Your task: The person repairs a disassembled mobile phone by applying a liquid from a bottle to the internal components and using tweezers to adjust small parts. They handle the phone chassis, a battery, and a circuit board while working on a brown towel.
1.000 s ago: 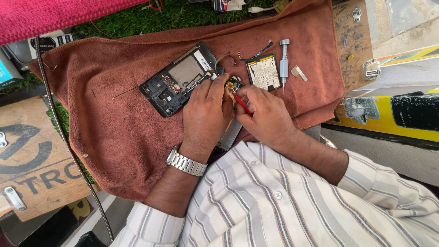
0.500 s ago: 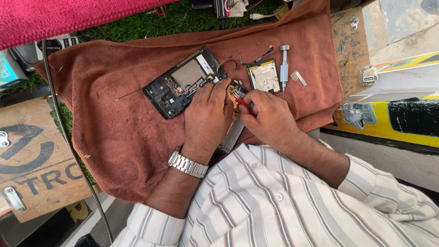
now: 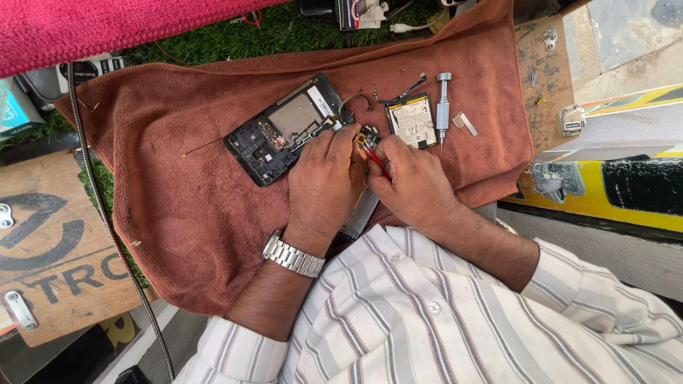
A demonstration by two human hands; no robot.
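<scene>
A small circuit board (image 3: 368, 135) sat pinched between both hands: the left hand (image 3: 324, 181) clamped on it, the right hand (image 3: 409, 186) closed on a red tool (image 3: 375, 160). Just beyond the left hand lay an opened phone (image 3: 284, 129) on a brown towel (image 3: 185, 213) covering the tabletop; green turf (image 3: 213, 44) lay beyond.

Brown towel (image 3: 199, 213) spread as the work surface, partly over green turf (image 3: 213, 44). Lying on it: an opened phone (image 3: 284, 128), a battery (image 3: 411, 121) just beside a grey screwdriver (image 3: 443, 107), a small metal piece (image 3: 465, 123) and a thin wire (image 3: 203, 147).
</scene>
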